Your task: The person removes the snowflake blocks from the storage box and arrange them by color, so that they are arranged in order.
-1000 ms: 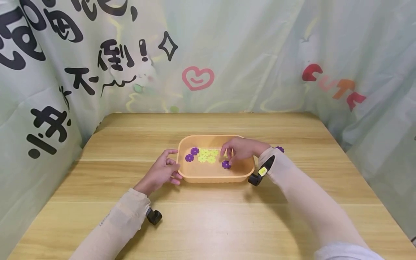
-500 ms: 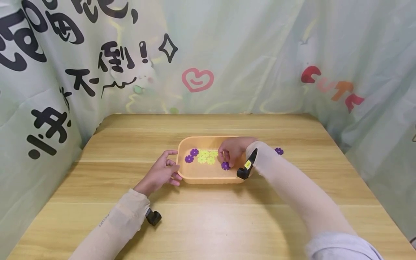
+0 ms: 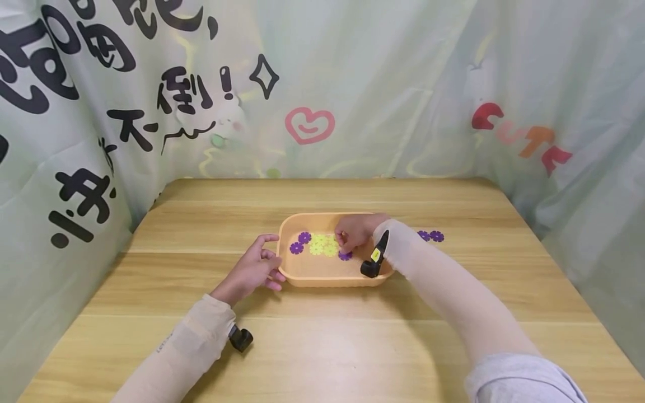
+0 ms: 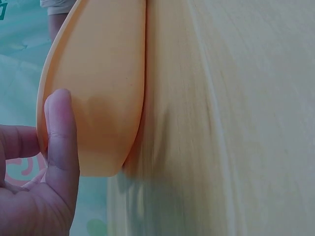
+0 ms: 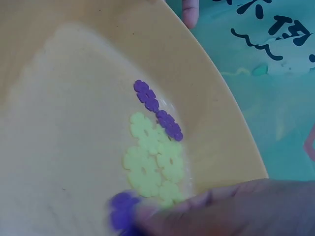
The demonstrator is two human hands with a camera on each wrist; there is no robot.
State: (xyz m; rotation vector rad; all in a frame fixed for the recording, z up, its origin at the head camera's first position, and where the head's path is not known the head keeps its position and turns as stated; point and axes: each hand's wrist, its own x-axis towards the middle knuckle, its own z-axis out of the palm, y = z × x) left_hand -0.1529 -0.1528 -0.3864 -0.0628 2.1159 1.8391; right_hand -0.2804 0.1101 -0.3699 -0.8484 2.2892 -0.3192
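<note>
A peach plastic tray (image 3: 322, 277) stands on the table with flower-shaped plastic discs inside. My right hand (image 3: 355, 230) reaches into it and pinches a purple flower-shaped disc (image 3: 345, 257), blurred at the fingertips in the right wrist view. Beside that disc lies a cluster of yellow flower-shaped discs (image 5: 143, 164). Two other purple discs (image 5: 146, 96) touch the cluster's far side. At the tray's left end, my left hand (image 3: 252, 266) touches the rim and outer wall with relaxed fingers. The left wrist view shows one finger (image 4: 61, 132) against the outer wall.
Two more purple discs (image 3: 430, 236) lie on the wooden table (image 3: 322, 341) right of the tray, beyond my right forearm. A printed curtain (image 3: 378, 84) hangs around the table's back and sides. Each wrist carries a small black camera (image 3: 241, 338).
My right hand has moved left within the tray, bringing the purple disc closer to the yellow cluster. Its forearm has uncovered the purple discs on the right. The left hand stays at the rim.
</note>
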